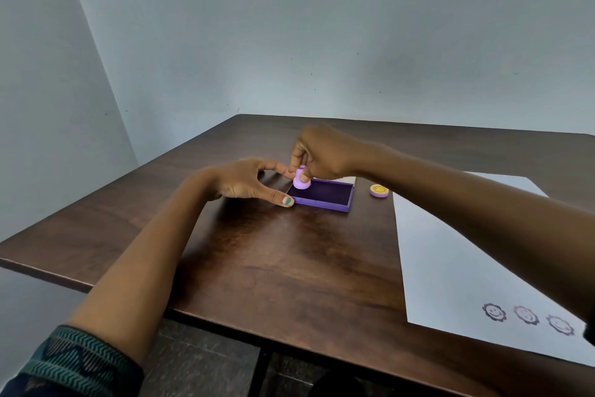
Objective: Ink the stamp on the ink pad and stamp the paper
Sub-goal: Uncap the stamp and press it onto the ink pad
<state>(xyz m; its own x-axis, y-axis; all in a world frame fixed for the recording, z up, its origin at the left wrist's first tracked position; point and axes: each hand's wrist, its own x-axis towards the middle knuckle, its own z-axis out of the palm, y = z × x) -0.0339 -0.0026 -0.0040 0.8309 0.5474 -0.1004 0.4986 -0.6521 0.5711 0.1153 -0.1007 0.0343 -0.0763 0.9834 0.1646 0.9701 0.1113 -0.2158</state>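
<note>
Stamp (301, 180), lilac, knobbed, round-based: standing on the far-left corner of the ink pad (322, 193).

Right hand (317, 153) has fingertips pinched together on its knob; left hand (248, 182) has thumb and fingers spread apart, bracing the purple tray's left end. Round yellow cap (379, 190) just right of the pad. White paper (450, 251) right, three flower prints along its near edge; bare table (273, 251) in front.

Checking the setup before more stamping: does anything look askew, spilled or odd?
No spills. The paper lies skewed and overhangs the table's near edge. The three flower-face prints differ in darkness. A small round yellow-topped piece sits loose beside the ink pad.
</note>
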